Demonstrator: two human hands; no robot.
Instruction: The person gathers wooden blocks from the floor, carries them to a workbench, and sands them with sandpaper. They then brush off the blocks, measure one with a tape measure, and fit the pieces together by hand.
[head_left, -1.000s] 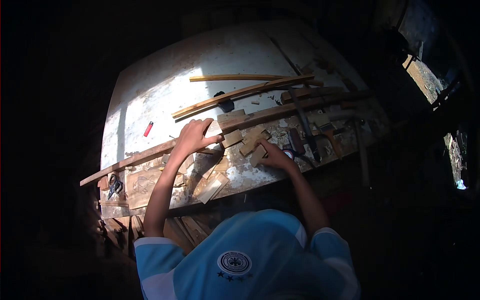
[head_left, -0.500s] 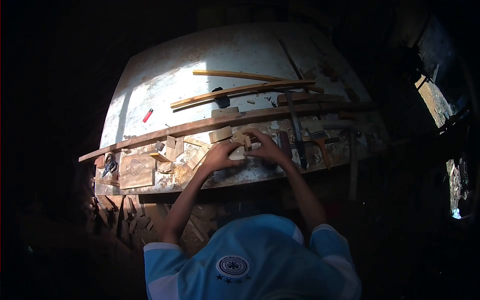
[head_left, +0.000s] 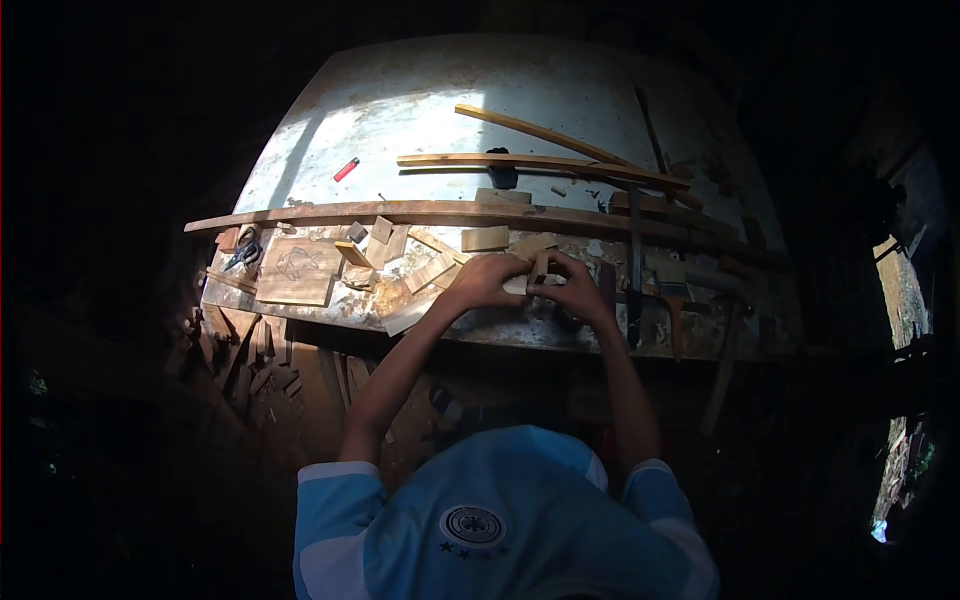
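1. Head view: both hands meet near the front edge of the workbench, about midway along it.
2. The left hand and right hand have fingers closed on a small wood block, held between them just above the bench.
3. The block looks light, stiff and dry; pinching its flat faces seems safest, as splinters are likely.
4. Scattered offcuts, a long batten, and a red lighter toward the far left lie around.
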